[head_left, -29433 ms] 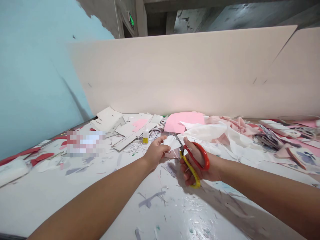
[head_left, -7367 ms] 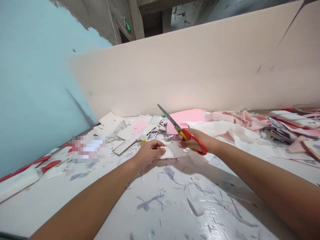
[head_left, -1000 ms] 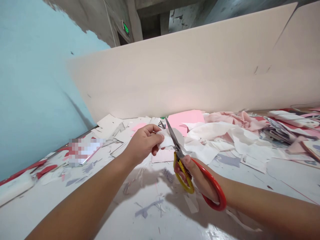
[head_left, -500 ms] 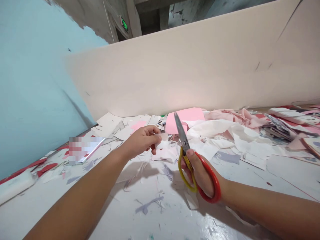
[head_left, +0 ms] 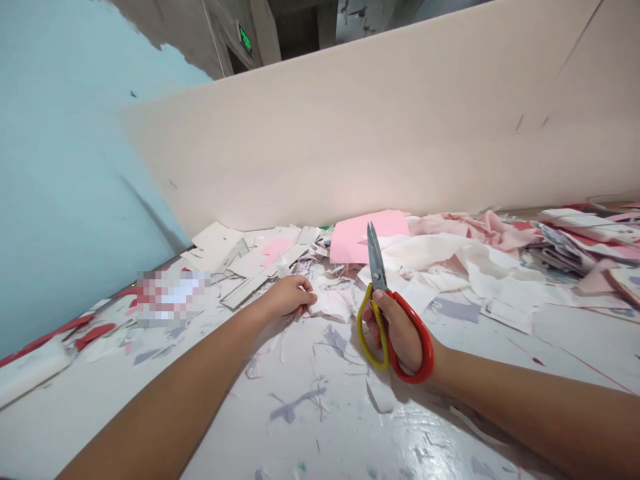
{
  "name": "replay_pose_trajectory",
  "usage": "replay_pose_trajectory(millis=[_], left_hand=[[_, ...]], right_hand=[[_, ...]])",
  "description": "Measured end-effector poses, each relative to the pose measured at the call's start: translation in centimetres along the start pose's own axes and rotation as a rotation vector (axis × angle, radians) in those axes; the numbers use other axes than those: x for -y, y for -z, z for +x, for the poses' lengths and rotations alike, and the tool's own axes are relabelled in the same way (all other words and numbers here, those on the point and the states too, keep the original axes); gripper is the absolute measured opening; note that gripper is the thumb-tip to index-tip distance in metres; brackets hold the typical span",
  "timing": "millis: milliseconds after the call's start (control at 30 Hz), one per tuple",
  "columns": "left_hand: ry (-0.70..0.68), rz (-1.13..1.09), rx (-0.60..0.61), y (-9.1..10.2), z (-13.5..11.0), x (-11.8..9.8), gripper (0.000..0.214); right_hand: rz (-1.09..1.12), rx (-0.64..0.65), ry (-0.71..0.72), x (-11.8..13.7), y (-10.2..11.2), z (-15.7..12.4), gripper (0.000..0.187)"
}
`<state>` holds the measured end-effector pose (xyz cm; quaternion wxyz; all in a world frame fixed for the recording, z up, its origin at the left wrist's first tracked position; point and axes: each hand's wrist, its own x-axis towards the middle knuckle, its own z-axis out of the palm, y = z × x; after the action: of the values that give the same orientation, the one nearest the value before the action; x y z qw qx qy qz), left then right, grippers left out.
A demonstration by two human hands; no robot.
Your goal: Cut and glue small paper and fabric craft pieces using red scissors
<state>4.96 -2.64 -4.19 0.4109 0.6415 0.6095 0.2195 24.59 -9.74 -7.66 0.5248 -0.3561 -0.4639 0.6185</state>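
My right hand (head_left: 400, 327) is wrapped round a pair of scissors (head_left: 379, 263) with one red and one yellow handle loop. Their metal blades point up and away, tips slightly apart. My left hand (head_left: 290, 295) is low over the table, its fingers curled and pinching the left edge of a pale pinkish-white paper piece (head_left: 334, 305). That piece lies on the table between my two hands. A bright pink sheet (head_left: 357, 235) lies behind the scissors.
Paper scraps litter the white table (head_left: 330, 440). Card strips (head_left: 250, 283) lie beyond my left hand, and white crumpled paper (head_left: 480, 270) is at the right. A pixelated patch (head_left: 173, 299) hides something at left. A beige partition (head_left: 350, 140) closes off the back.
My left hand has come down to the table; the small white paper held up before is no longer raised in its fingers. The scissors have turned more upright and shifted slightly right.
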Motion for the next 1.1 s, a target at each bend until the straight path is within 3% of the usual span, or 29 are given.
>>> replay_pose_trajectory(millis=[333,533,600,667,800,967,1100], left_hand=[[0.005,0.012,-0.065,-0.2,-0.2,0.0,0.010],[-0.051,-0.068,-0.074,-0.4,-0.5,-0.5,0.011],[-0.083,-0.111,-0.082,-0.6,-0.7,-0.7,0.010],[-0.103,-0.152,-0.098,-0.9,-0.8,-0.8,0.009],[-0.099,-0.224,-0.155,-1.9,-0.7,-0.3,0.008],[-0.073,-0.280,-0.191,-2.6,-0.3,0.6,0.012],[-0.065,-0.287,-0.176,-2.4,-0.3,0.7,0.010]], right_hand=[[-0.034,-0.014,-0.022,0.1,0.2,-0.1,0.032],[-0.384,-0.076,0.041,2.7,0.0,0.8,0.022],[-0.520,-0.138,0.028,3.7,-0.1,1.3,0.011],[-0.597,-0.135,-0.018,4.2,-0.2,1.8,0.014],[-0.747,-0.068,-0.048,3.7,-0.5,2.3,0.028],[-1.055,-0.062,0.029,2.4,-1.1,3.5,0.024],[-1.027,-0.086,0.023,2.0,-1.1,4.3,0.017]])
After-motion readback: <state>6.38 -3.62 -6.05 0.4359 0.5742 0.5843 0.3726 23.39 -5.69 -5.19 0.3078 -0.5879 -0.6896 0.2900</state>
